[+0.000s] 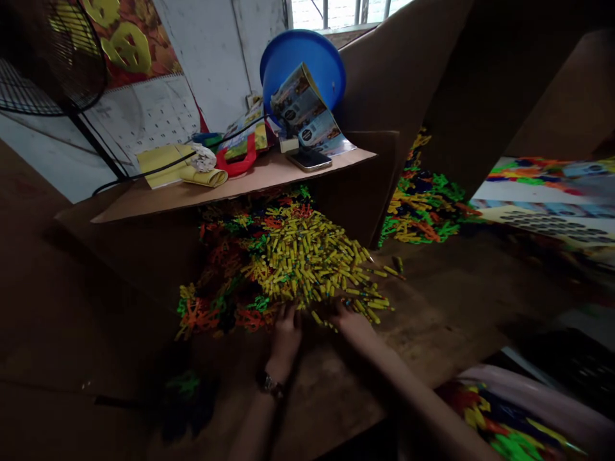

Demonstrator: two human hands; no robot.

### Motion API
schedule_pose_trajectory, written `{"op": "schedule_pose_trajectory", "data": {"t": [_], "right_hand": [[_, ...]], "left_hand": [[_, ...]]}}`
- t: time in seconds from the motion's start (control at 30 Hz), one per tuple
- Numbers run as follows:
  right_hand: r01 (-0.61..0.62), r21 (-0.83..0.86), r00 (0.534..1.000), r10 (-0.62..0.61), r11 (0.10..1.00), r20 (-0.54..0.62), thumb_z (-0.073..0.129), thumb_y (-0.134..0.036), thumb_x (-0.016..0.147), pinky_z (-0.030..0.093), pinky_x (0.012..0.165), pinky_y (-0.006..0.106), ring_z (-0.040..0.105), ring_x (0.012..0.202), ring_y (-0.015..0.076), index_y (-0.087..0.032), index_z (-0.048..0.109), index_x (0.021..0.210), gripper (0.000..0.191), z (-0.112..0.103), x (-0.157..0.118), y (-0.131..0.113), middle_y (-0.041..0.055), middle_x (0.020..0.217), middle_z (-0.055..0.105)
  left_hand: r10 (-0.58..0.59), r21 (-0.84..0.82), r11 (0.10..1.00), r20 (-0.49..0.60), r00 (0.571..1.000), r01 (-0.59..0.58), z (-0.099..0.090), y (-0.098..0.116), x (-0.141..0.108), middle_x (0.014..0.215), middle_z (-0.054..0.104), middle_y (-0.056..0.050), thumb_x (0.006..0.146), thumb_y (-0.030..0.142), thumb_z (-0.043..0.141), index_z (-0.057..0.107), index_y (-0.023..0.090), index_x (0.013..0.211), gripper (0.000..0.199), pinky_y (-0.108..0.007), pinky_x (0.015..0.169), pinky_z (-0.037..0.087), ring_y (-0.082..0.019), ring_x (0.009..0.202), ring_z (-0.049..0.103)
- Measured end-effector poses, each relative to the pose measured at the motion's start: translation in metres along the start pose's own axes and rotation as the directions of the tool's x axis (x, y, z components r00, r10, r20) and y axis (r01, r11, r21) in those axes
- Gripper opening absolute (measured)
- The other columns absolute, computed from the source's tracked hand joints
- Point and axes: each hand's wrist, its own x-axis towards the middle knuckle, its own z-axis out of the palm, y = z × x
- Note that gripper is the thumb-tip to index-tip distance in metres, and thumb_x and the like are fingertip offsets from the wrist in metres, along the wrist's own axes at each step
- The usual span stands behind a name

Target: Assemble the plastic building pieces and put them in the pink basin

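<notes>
A heap of small yellow sticks, like short crayons, lies on the brown table. At its near edge is my left hand, fingers stretched toward the sticks and slightly apart, with a watch on the wrist. My right hand is at the heap's near right edge. Its fingers look curled together among the sticks; dim light hides what they hold. A few loose sticks lie between the two hands. Orange, green and yellow plastic pieces are piled left of the heap.
Above the heap, a cardboard shelf carries a phone, papers and a blue basin. More coloured pieces lie behind a cardboard wall on the right. A pink tub of pieces stands at lower right; a fan is upper left.
</notes>
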Motion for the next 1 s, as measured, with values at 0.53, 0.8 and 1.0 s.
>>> {"op": "schedule_pose_trajectory", "data": {"t": [0.53,0.8,1.0], "right_hand": [[0.396,-0.062,0.914,-0.399,0.916,-0.073,0.048,-0.008,0.082,0.053,0.076,0.032,0.055,0.104,0.0239,-0.016,0.054,0.116,0.036,0.021,0.037,-0.029,0.0128,0.115,0.056],[0.42,-0.038,0.907,-0.42,0.907,0.011,0.054,-0.015,0.078,0.049,0.082,0.036,0.048,0.115,0.0313,-0.013,0.056,0.117,0.039,0.004,0.07,-0.037,0.0192,0.127,0.05],[0.347,0.068,0.938,-0.347,0.935,-0.015,0.056,-0.015,0.076,0.048,0.081,0.034,0.055,0.107,0.0276,-0.011,0.057,0.112,0.036,0.006,0.086,-0.031,0.0178,0.111,0.062]], "left_hand": [[0.069,0.105,0.991,0.121,0.99,-0.082,-0.02,-0.011,-0.004,0.108,0.061,-0.006,0.071,-0.002,0.045,0.061,0.024,0.116,0.054,-0.037,0.095,0.041,-0.023,0.105,0.05],[-0.003,0.152,0.988,-0.071,0.997,0.014,-0.048,-0.029,0.012,0.101,0.061,-0.011,0.075,-0.001,0.044,0.066,0.015,0.102,0.038,-0.044,0.089,0.042,-0.025,0.098,0.05],[0.015,0.123,0.992,-0.044,0.999,-0.009,-0.047,-0.034,0.0,0.097,0.063,-0.01,0.078,0.004,0.05,0.067,0.016,0.099,0.029,-0.039,0.084,0.045,-0.024,0.094,0.053]]}}
